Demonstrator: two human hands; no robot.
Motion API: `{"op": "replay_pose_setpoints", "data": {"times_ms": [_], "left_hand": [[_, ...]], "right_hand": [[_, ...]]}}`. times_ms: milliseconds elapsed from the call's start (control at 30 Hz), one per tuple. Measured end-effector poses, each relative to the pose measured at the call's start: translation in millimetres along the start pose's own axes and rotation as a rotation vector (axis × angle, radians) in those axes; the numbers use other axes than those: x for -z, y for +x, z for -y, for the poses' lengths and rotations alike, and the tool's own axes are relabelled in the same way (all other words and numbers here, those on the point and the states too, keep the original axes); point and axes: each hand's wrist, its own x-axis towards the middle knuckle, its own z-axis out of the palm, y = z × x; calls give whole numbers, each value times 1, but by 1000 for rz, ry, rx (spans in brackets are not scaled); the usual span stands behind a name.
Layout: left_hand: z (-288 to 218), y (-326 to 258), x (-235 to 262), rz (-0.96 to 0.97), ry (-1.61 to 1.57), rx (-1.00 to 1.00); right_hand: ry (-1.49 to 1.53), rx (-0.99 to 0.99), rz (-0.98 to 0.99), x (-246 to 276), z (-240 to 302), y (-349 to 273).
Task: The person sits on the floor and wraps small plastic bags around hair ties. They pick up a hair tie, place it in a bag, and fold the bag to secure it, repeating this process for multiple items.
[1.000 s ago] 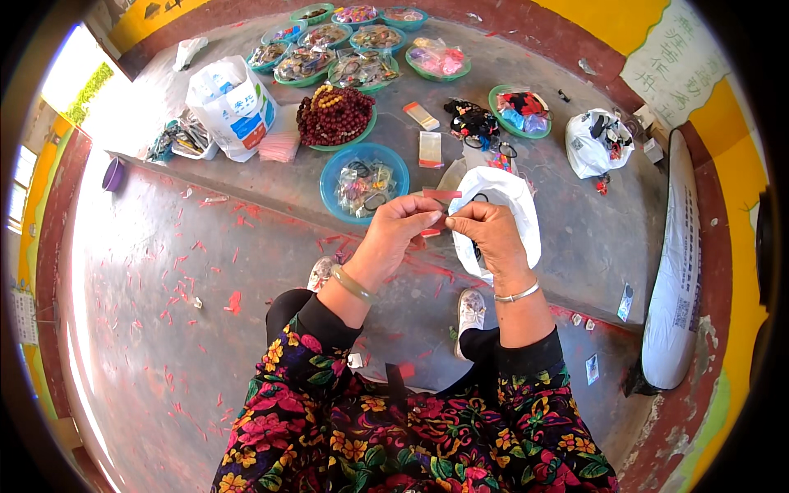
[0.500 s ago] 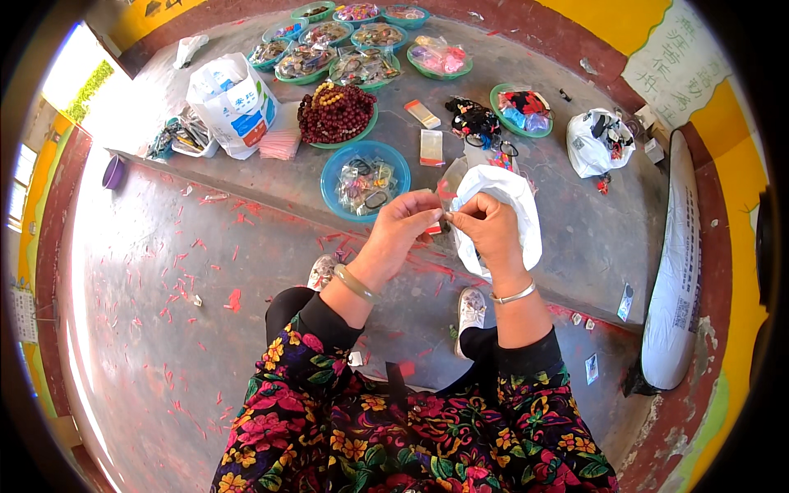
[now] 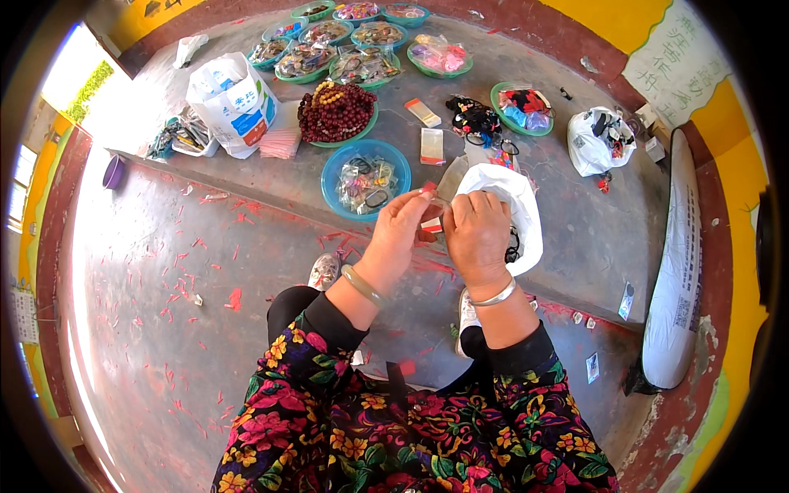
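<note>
My left hand (image 3: 393, 234) pinches a small clear plastic bag (image 3: 437, 200) with a bit of red at its upper edge. Against the bag's other side, my right hand (image 3: 478, 236) has its fingers curled down and closed; its fingertips are partly hidden. Just right of that hand stands an open white plastic bag (image 3: 526, 215), with black bands (image 3: 513, 246) showing inside. Beyond my left hand is a blue basin (image 3: 327, 182) of small items packed in clear bags. A red and white box (image 3: 431, 223) lies partly hidden between my hands.
Farther off stand a basin heaped with dark red beads (image 3: 333, 115), several green basins (image 3: 448, 76) of packed goods, and a large white bag (image 3: 234, 103). Another white bag (image 3: 593, 152) is at the right. A raised floor edge (image 3: 246, 197) crosses ahead; red scraps (image 3: 234, 300) litter the floor.
My right hand has turned over, knuckles up, and moved slightly left and down. My left fingertips have risen a little, with red now showing there. Black bands in the white bag have come into view.
</note>
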Motion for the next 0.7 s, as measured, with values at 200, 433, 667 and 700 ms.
{"op": "replay_pose_setpoints", "data": {"times_ms": [200,433,667,700], "left_hand": [[-8,5,9,-7,-57,92],[-14,11,23,51,21,128],[-16,13,26,23,125,32],[-18,12,25,10,155,26]], "right_hand": [[-11,89,-25,0,7,0],[19,133,4,-4,9,-2],[635,-338,133,2,-26,2],[862,-630,261,5,-32,2]]}}
